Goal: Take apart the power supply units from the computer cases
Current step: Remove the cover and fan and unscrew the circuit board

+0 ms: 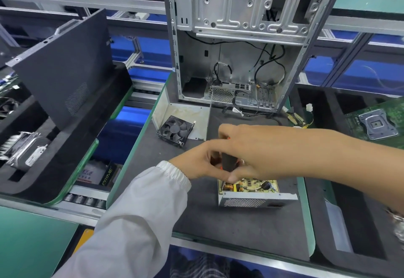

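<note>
On the dark mat (218,223), at 6 o'clock from the case (236,37), the opened supply (255,196) is being unscrewed. A screwdriver (229,159) is being clamped by both hands, left (196,164) and right (262,151). Its board is probably fragile; the stiff metal walls are being judged safer for holding.

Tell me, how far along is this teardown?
Done: the power supply is out of the computer case, its cover off and circuit board exposed, and a fan lies loose on the mat. In hand: both hands, left and right, work a black-handled screwdriver over the board. Left: freeing that board.
</note>
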